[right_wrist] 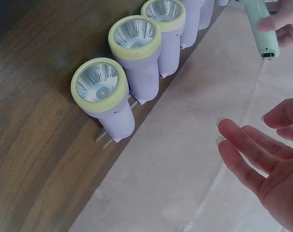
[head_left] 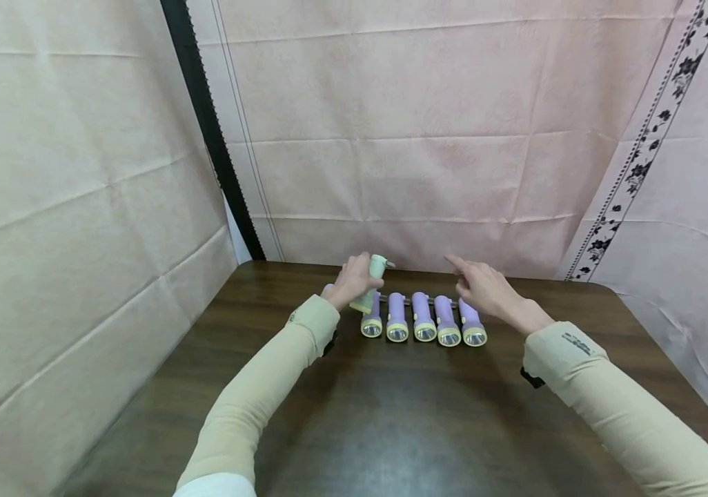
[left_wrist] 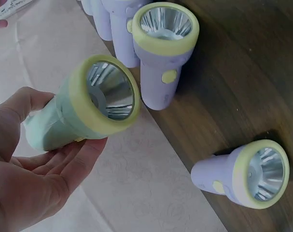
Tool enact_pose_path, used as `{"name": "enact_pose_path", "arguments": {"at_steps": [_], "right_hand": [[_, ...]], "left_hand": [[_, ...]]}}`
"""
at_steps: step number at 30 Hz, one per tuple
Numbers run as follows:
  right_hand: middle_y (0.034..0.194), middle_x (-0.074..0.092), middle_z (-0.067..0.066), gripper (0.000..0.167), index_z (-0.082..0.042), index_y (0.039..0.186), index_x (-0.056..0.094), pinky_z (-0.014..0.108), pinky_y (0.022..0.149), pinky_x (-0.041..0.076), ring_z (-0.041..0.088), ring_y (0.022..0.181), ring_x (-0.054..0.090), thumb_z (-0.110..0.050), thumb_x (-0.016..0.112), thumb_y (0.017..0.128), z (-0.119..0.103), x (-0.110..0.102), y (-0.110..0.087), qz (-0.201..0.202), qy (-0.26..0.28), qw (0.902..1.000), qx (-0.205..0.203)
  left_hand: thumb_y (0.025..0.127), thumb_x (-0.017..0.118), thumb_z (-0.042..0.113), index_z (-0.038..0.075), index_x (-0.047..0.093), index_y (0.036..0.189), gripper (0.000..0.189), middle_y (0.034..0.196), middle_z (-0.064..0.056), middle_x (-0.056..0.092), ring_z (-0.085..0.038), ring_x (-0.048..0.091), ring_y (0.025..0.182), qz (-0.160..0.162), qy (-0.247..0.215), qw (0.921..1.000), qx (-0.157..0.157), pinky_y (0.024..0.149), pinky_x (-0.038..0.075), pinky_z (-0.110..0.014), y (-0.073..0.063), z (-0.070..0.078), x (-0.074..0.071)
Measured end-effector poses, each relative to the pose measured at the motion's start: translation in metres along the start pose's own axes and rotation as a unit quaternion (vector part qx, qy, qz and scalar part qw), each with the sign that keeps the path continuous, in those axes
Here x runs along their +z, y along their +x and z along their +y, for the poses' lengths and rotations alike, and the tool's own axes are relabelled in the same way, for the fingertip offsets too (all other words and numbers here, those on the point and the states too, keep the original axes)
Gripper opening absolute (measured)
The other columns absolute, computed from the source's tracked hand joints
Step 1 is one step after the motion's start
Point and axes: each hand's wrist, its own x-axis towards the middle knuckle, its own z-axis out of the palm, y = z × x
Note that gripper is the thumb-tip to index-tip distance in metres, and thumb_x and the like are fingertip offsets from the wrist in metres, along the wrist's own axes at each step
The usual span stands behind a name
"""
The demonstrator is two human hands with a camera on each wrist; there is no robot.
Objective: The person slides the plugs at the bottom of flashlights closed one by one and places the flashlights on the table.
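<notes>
My left hand (head_left: 352, 279) grips a pale green flashlight (left_wrist: 64, 116) with a yellow rim, thumb on one side and fingers on the other. It is held up over the left part of a row of purple flashlights (head_left: 421, 316), its lens toward the left wrist camera. In the right wrist view, the tail end of the green flashlight shows a small dark slot. My right hand (head_left: 484, 286) hovers near the row's right end, fingers loosely extended and holding nothing. A single purple flashlight (left_wrist: 243, 176) lies apart on the left, mostly hidden by my left hand in the head view.
The purple flashlights lie side by side near the far edge of a dark wooden table (head_left: 354, 428), yellow-rimmed lenses facing me. Thin metal rods (right_wrist: 106, 140) show beneath the end one. Pale cloth (head_left: 428, 138) hangs behind the table and along both sides.
</notes>
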Motion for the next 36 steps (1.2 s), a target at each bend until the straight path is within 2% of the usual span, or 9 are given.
{"name": "enact_pose_path", "arguments": {"at_steps": [6,11,19,28,36], "right_hand": [[0.111,0.069,0.017,0.063,-0.007,0.145,0.040,0.035,0.061,0.044,0.023,0.082,0.060,0.000,0.050,0.083,0.001,0.007,-0.001,-0.002,0.006,0.9999,-0.012],[0.114,0.069,0.018,0.065,-0.010,0.146,0.040,0.029,0.052,0.037,0.021,0.076,0.058,0.000,0.052,0.082,0.000,0.010,0.001,-0.001,0.015,0.9997,-0.018],[0.113,0.069,0.017,0.066,-0.011,0.145,0.041,0.027,0.051,0.035,0.023,0.081,0.062,0.002,0.050,0.081,-0.003,0.012,0.004,-0.001,0.016,0.9996,-0.022],[0.113,0.069,0.017,0.067,-0.013,0.146,0.041,0.026,0.050,0.034,0.024,0.083,0.063,0.004,0.049,0.081,-0.007,0.013,0.005,-0.003,0.027,0.9992,-0.031],[0.113,0.069,0.015,0.069,-0.015,0.147,0.040,0.025,0.049,0.034,0.019,0.073,0.055,0.004,0.049,0.081,-0.013,0.021,0.006,-0.024,0.030,0.9984,-0.042]], "left_hand": [[0.080,0.070,0.018,0.007,0.050,0.108,0.037,0.091,-0.009,0.058,-0.022,0.057,0.075,0.010,-0.007,0.9992,0.038,0.059,0.046,-0.027,0.000,0.003,0.003],[0.079,0.072,0.016,0.007,0.047,0.114,0.043,0.095,-0.009,0.058,-0.022,0.057,0.079,0.020,-0.017,0.9979,0.058,0.062,0.048,-0.029,0.001,0.006,0.004],[0.080,0.074,0.018,0.008,0.045,0.122,0.052,0.100,-0.008,0.060,-0.021,0.057,0.085,0.023,-0.011,0.9978,0.062,0.070,0.048,-0.032,0.003,0.014,0.008],[0.080,0.074,0.015,0.010,0.044,0.119,0.050,0.094,-0.007,0.062,-0.021,0.060,0.081,0.018,-0.027,0.9967,0.075,0.066,0.049,-0.031,0.003,0.021,0.012],[0.080,0.074,0.014,0.011,0.044,0.114,0.045,0.094,-0.008,0.062,-0.021,0.060,0.079,0.018,-0.047,0.9938,0.100,0.065,0.049,-0.029,0.000,0.021,0.021]]}}
